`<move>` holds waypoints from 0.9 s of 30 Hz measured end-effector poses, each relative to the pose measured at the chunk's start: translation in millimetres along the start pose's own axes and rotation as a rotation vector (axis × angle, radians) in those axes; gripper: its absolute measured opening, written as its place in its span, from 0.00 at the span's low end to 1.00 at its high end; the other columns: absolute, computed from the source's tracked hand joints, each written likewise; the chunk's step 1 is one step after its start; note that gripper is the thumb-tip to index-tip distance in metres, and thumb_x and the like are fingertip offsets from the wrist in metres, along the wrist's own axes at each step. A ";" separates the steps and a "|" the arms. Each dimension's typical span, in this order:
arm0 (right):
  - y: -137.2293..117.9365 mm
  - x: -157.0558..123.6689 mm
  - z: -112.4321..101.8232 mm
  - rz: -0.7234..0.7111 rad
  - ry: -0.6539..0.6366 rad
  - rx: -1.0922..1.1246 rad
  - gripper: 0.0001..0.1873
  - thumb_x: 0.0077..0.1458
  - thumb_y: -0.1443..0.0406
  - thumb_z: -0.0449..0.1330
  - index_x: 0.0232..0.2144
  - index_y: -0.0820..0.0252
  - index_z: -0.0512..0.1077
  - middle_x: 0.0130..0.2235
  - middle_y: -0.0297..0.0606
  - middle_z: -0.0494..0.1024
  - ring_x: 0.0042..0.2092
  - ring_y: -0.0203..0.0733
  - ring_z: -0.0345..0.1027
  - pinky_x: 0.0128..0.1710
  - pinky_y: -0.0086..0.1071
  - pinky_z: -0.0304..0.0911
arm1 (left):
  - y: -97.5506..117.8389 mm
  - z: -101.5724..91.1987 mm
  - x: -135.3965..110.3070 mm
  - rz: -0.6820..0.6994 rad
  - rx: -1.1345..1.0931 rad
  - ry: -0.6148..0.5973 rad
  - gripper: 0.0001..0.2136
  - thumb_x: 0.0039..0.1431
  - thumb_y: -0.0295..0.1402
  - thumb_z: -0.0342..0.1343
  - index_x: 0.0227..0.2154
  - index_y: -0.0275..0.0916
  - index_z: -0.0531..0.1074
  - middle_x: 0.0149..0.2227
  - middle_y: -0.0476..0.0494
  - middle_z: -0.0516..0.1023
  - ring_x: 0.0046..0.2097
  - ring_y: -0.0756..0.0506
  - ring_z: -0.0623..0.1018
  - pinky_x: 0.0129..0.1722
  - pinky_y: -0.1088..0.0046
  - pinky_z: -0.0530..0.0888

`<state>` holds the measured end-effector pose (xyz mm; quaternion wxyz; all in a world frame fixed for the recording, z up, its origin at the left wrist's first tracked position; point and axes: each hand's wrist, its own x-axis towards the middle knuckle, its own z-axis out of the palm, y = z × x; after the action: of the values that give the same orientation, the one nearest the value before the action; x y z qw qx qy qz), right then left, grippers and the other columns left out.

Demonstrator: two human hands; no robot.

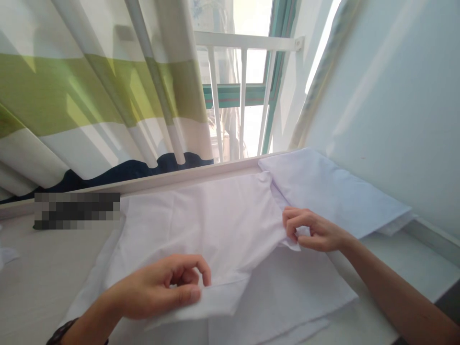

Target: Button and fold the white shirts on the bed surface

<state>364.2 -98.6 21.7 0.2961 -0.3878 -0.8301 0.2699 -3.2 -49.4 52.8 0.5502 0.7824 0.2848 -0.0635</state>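
A white cloth (215,225) lies spread on a pale surface (39,273) below a window. My left hand (161,287) pinches the cloth's near folded edge between thumb and forefinger. My right hand (311,230) is closed on a corner of the same cloth at its right side, lifting it slightly. A dark band sits on my left wrist. Another layer of white fabric (287,297) lies underneath, toward the front.
A folded stack of white fabric (334,191) rests at the back right against the wall (395,120). A striped green, white and navy curtain (89,96) hangs at the back left. White window bars (240,96) stand behind the sill. A blurred dark patch (77,211) lies at left.
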 end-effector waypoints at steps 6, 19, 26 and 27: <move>-5.4 3.0 8.3 0.065 -0.137 -0.158 0.15 0.54 0.55 0.63 0.39 0.59 0.74 0.33 0.36 0.68 0.37 0.41 0.62 0.41 0.35 0.58 | 22.0 41.7 4.9 -0.004 0.602 0.236 0.34 0.47 0.36 0.66 0.58 0.49 0.60 0.48 0.43 0.73 0.46 0.41 0.74 0.48 0.64 0.72; -17.5 7.1 23.9 -0.016 0.083 -0.201 0.06 0.54 0.73 0.56 0.34 0.58 0.67 0.29 0.33 0.67 0.33 0.37 0.62 0.37 0.31 0.59 | 39.6 34.7 17.2 0.216 0.466 0.888 0.09 0.63 0.35 0.51 0.34 0.40 0.75 0.25 0.54 0.76 0.24 0.52 0.72 0.28 0.79 0.69; -16.3 7.8 35.3 -0.053 0.116 -0.211 0.19 0.51 0.71 0.61 0.46 0.57 0.65 0.40 0.38 0.66 0.41 0.40 0.63 0.43 0.34 0.62 | 43.9 32.1 19.7 0.137 0.328 0.773 0.14 0.65 0.39 0.48 0.32 0.39 0.77 0.25 0.52 0.76 0.26 0.51 0.72 0.25 0.80 0.67; -16.6 8.1 34.6 -0.061 0.096 -0.223 0.16 0.51 0.72 0.60 0.43 0.56 0.67 0.41 0.39 0.66 0.42 0.40 0.63 0.44 0.34 0.62 | 42.6 35.0 18.4 0.168 0.347 0.706 0.12 0.65 0.38 0.49 0.35 0.40 0.77 0.27 0.52 0.78 0.27 0.51 0.74 0.27 0.80 0.69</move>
<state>327.6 -108.8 11.8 0.2985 -0.4055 -0.8513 0.1479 41.5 -83.8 66.8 0.2813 0.8581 0.3764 0.2072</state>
